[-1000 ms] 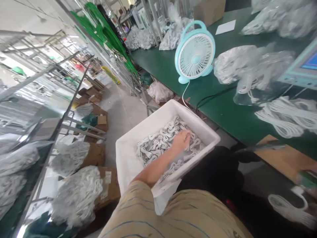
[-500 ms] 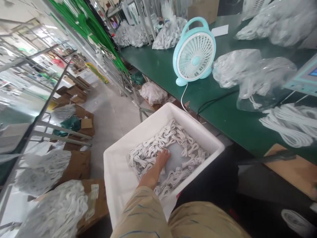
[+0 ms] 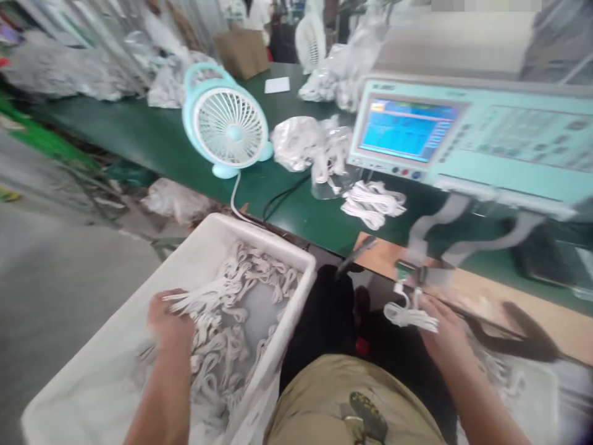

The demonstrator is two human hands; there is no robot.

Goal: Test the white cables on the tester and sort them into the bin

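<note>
My left hand [image 3: 171, 318] is closed around a sheaf of white cables [image 3: 206, 296], held over the white plastic bin [image 3: 49, 405]. Inside that bin lie several looped grey-white cables [image 3: 227, 355]. On the right, my right hand [image 3: 442, 327] grips a coiled white cable [image 3: 407, 316] in front of the bench edge. The cable's upper end meets a small green connector board [image 3: 405, 270], from which grey flat ribbons [image 3: 430, 225] run up to a light-blue tester [image 3: 519, 139] with a lit screen. Blur hides whether the plug is seated.
A light-blue fan [image 3: 234, 133] stands on the green bench [image 3: 152, 148]. Bagged cables [image 3: 296, 142] and a loose white bundle [image 3: 373, 204] lie between it and the tester. A wooden board [image 3: 491, 296] runs along the bench edge. Another white bin [image 3: 537, 395] holds cables at lower right.
The view has swung right, bringing the tester and my right hand with a cable into sight. My left hand has risen from the bin's cables and now holds a sheaf.
</note>
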